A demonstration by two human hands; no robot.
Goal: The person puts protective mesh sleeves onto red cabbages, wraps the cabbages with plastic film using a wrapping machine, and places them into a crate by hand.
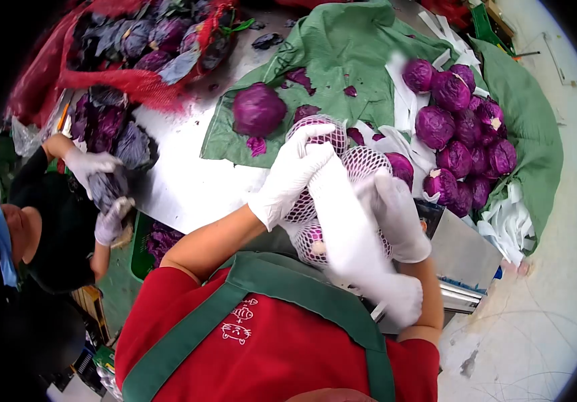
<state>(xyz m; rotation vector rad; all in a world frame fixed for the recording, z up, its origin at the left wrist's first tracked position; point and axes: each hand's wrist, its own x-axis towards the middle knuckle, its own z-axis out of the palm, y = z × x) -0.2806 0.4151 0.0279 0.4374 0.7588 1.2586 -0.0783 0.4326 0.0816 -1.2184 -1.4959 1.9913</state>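
My left hand [295, 175], in a white glove, has its fingers closed on the upper end of a long white foam net sleeve [349, 224]. The sleeve slants down to the right across my chest, its lower end blurred. My right hand [401, 218], also gloved, is beside it with curled fingers smeared by motion; its grip is unclear. Behind and under my hands are several red cabbages in white foam netting [367, 161], partly hidden. A bare red cabbage [259, 110] lies on the green cloth [349, 50] left of them.
Bare red cabbages [450, 92] are heaped at right, beside loose white sleeves [508, 224]. A red mesh sack [174, 67] of dark leaves stands at upper left. At left, another person's gloved hands [94, 167] hold a dark cabbage [109, 187], above a green crate [142, 248].
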